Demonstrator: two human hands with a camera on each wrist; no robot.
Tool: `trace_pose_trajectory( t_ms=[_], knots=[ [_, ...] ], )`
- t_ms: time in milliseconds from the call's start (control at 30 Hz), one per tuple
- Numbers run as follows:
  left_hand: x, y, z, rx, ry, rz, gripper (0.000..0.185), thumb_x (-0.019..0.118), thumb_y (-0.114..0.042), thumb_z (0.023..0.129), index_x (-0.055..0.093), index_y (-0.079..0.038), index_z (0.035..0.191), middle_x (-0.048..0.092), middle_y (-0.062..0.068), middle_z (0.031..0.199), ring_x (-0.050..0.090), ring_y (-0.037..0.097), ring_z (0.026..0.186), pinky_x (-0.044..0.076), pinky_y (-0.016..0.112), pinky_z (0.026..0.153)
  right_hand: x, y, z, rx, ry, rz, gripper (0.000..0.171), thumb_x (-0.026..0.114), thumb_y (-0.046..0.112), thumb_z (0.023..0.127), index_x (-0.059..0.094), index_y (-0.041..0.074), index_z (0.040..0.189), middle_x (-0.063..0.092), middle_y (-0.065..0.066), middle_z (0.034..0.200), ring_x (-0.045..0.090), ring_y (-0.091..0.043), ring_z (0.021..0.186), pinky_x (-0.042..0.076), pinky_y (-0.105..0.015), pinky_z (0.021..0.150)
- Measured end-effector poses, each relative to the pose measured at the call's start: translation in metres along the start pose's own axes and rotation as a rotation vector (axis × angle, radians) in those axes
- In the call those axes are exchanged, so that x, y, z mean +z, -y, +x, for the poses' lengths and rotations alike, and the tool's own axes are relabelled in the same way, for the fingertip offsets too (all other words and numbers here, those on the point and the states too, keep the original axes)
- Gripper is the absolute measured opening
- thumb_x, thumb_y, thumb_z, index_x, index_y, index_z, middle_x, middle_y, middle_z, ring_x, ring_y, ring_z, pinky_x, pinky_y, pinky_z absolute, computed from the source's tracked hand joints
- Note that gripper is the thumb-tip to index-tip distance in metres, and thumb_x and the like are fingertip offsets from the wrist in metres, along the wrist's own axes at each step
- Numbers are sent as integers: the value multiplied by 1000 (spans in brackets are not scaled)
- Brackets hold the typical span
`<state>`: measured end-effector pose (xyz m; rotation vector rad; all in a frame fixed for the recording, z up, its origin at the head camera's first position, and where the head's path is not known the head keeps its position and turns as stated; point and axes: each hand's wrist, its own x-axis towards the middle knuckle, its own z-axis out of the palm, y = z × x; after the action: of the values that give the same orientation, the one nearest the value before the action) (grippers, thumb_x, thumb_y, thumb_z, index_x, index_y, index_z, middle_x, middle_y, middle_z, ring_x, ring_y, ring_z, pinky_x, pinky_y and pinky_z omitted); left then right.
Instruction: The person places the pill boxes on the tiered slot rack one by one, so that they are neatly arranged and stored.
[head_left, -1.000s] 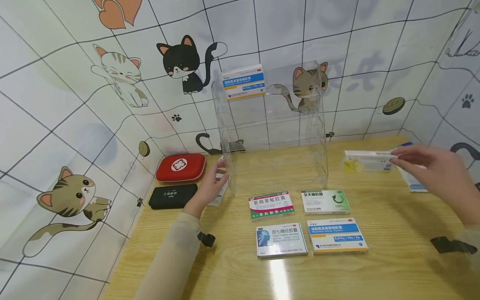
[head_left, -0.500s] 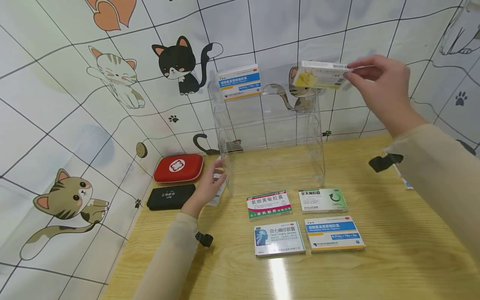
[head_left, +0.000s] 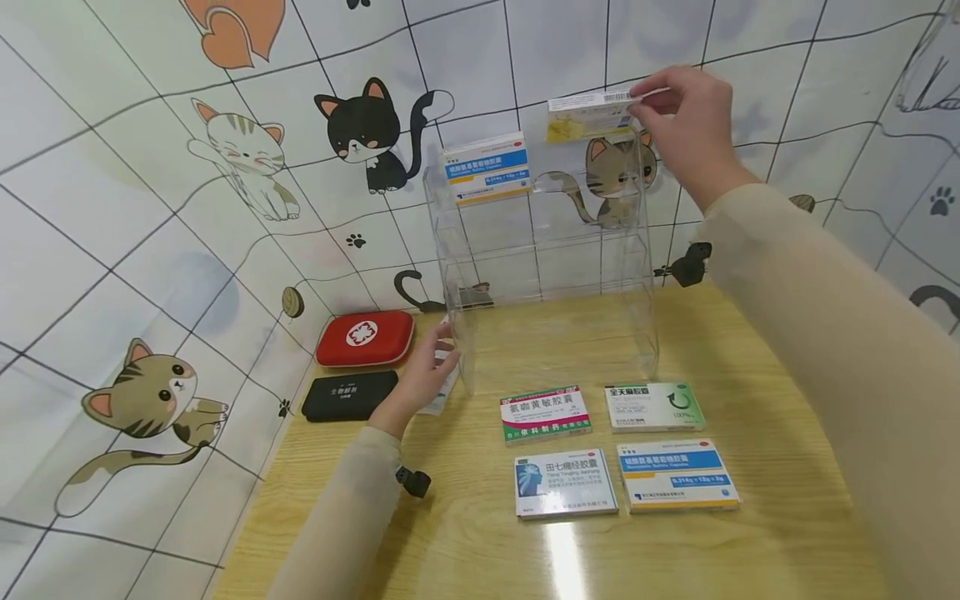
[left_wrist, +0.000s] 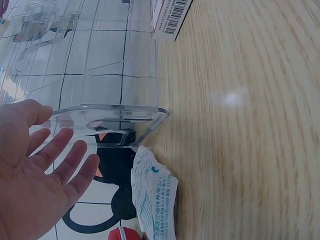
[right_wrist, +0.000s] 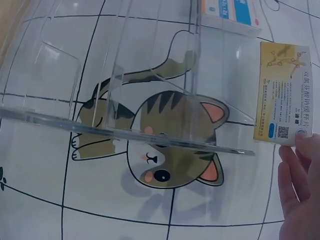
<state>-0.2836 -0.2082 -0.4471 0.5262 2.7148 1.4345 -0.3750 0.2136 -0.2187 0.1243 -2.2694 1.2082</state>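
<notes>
Nearest, in front of the clear rack [head_left: 540, 275], four medicine boxes [head_left: 609, 446] lie flat on the wooden table [head_left: 750, 467]. At the rack's front left corner the left hand [head_left: 423, 375] rests open, fingers straight, against the clear wall, a small sachet [left_wrist: 152, 197] just beside it. Left of the rack lie a red pouch [head_left: 365, 337] and a black case [head_left: 348, 394]. Farthest, the right hand [head_left: 686, 125] pinches a yellow box [head_left: 588, 117] above the rack's top right, beside a blue box [head_left: 486, 167] on the top shelf.

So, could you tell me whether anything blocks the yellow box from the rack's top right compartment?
Nothing visible does. The right hand holds the yellow box just above the clear rack; the blue box sits in the top left compartment only.
</notes>
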Motion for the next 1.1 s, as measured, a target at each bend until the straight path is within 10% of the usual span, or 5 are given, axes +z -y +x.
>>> trace_pose_trajectory(
  t_ms=[633,833,1100],
  knots=[
    [3,4,0,-6,-6,23,53,57,-12,106,36,-7,154,44,23,153,53,33,129,49,53,108,32,-18,-8,-111,129,-167,33,63,29,104,70,11,131,60,-2,146,52,-21,137,43,-41,116],
    [4,4,-1,-7,2,13,53,57,-11,106,36,-6,154,45,21,153,53,32,129,50,52,108,16,-33,-58,-123,20,-73,28,68,25,100,73,8,122,55,-2,147,45,-21,142,34,-42,121],
    [2,5,0,13,0,14,54,57,-11,106,34,-4,155,46,16,152,54,33,130,50,53,108,-1,-92,-150,-52,167,-76,31,69,23,100,70,5,125,58,-14,145,46,-37,140,31,-62,119]
  ],
)
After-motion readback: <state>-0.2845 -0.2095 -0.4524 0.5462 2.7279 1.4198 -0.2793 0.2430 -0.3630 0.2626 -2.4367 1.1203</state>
